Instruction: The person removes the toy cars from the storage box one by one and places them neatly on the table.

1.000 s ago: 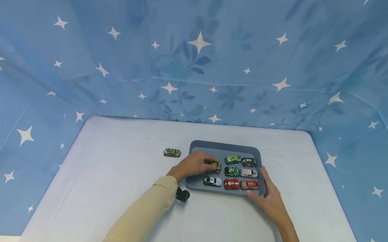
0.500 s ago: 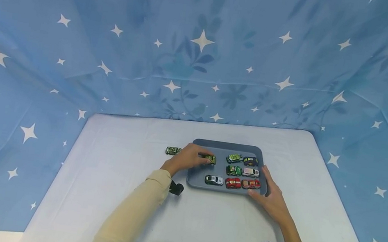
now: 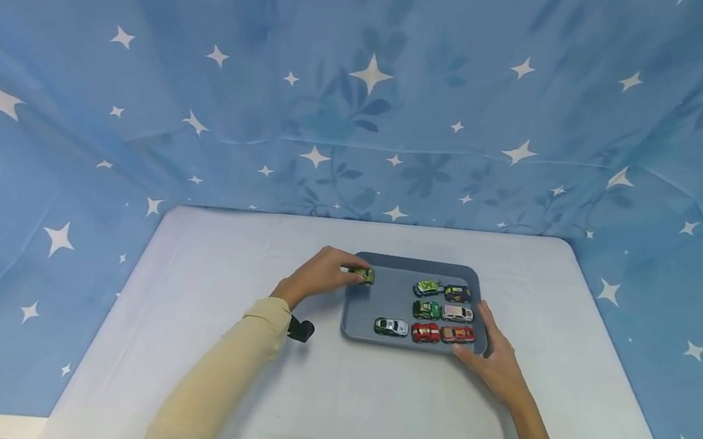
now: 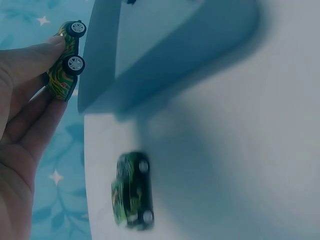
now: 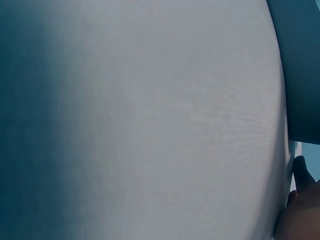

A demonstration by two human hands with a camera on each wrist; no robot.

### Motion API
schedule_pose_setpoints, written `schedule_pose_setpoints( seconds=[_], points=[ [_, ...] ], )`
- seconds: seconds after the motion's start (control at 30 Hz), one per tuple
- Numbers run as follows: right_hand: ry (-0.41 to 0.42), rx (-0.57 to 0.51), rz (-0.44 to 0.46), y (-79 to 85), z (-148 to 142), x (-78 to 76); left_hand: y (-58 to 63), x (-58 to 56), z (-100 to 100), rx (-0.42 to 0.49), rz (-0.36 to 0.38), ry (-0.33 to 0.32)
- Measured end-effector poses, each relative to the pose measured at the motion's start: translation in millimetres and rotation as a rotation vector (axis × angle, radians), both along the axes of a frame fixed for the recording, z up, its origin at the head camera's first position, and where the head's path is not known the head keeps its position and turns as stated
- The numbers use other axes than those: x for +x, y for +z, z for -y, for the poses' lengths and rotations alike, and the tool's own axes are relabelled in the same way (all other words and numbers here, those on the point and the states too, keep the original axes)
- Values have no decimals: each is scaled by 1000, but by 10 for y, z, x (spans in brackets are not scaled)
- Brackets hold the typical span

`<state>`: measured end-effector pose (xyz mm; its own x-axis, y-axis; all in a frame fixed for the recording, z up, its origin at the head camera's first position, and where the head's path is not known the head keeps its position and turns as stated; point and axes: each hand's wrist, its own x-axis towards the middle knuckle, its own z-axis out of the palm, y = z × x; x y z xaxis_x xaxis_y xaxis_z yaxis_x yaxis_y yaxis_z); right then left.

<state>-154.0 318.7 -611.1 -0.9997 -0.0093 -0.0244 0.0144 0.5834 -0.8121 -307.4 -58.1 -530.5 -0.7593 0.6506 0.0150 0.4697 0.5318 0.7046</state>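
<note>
My left hand (image 3: 319, 275) pinches a green-and-yellow patterned toy car (image 3: 365, 275) at the far left corner of the grey tray (image 3: 415, 264). In the left wrist view this toy car (image 4: 64, 70) is held beside the tray wall, wheels facing the tray. A second green patterned toy car (image 4: 131, 192) stands on the table below that hand; the hand hides it in the head view. At the tray's near right corner my right hand (image 3: 500, 364) rests with thumb at the front edge and extended fingers along the right side.
Several toy cars stand in the tray, among them a silver one (image 3: 391, 327), a red one (image 3: 425, 333) and a green one (image 3: 426, 309). The table has a white cloth (image 3: 364, 416). A blue star-patterned curtain (image 3: 240, 99) hangs behind its far edge.
My left hand has carried the toy car left and away from me, from inside the tray to its far left corner, covering the car on the table. My right hand has stayed put.
</note>
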Motion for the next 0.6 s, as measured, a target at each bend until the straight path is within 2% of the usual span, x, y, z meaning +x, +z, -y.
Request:
schedule_pose_setpoints(
  seconds=[0.4, 0.6],
  points=[
    [5, -11, -4, 10, 3, -6, 25, -34, 455, -1, -39, 37],
    [-1, -2, 4, 3, -4, -11, -3, -37, 640, -14, -42, 54]
  ],
)
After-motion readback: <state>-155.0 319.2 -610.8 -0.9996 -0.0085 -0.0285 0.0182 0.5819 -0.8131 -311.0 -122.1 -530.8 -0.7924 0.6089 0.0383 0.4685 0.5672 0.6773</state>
